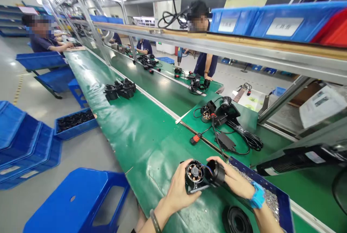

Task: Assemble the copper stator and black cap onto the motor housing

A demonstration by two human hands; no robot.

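My left hand (pixel 179 186) is closed around a black motor housing (pixel 191 189), with a ring of copper windings (pixel 195 172) facing up. In my right hand (pixel 233 177) is a black cylindrical cover (pixel 217 173), its open end tilted toward the motor. Thin coloured wires (pixel 208 169) run between the two parts, which are held side by side above the green bench (pixel 135 128). Below my right forearm lies a black ring-shaped part (pixel 237 220). A dark blue tray (pixel 288 209) of small metal screws sits under and beyond that forearm.
Cabled black assemblies (pixel 227 117) lie ahead, and a cluster of black housings (pixel 120 89) is further left. A power screwdriver (pixel 300 157) juts in from the right. A blue stool (pixel 73 204) stands below the bench's left edge. Co-workers (pixel 204 63) occupy other places along the line.
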